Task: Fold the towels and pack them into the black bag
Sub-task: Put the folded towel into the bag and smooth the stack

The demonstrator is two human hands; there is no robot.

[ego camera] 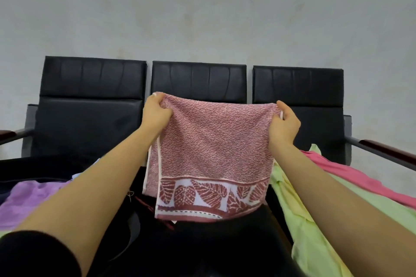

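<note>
left hand [157, 111]: up in front of the middle seat, fingers [165, 109] curled round the top left corner of the red towel [211, 146], gripping it.
right hand [284, 125]: level with the left, thumb on top, pinching the top right corner of the towel.
red towel: held in the air, stretched between both hands, top edge sagging slightly. Hangs doubled, a second layer showing along the left edge. Leaf-pattern border at the bottom, lower edge just above the black surface below.
black bag [135, 207]: under the left forearm, low centre-left, a zip pull and red lining showing. How far it is open, cannot tell.
purple towel [31, 202]: bottom left, beside the bag, partly hidden by the left arm.
green towel [315, 243]: bottom right, crumpled, under the right forearm.
yellow towel [286, 189]: on the green one, along its left side.
pink towel [351, 175]: behind the green one, near the right armrest [382, 153].
seats [90, 101]: three black padded seats in a row against a grey wall [202, 7].
sleeve [38, 256]: dark, on the left upper arm, bottom left corner.
</note>
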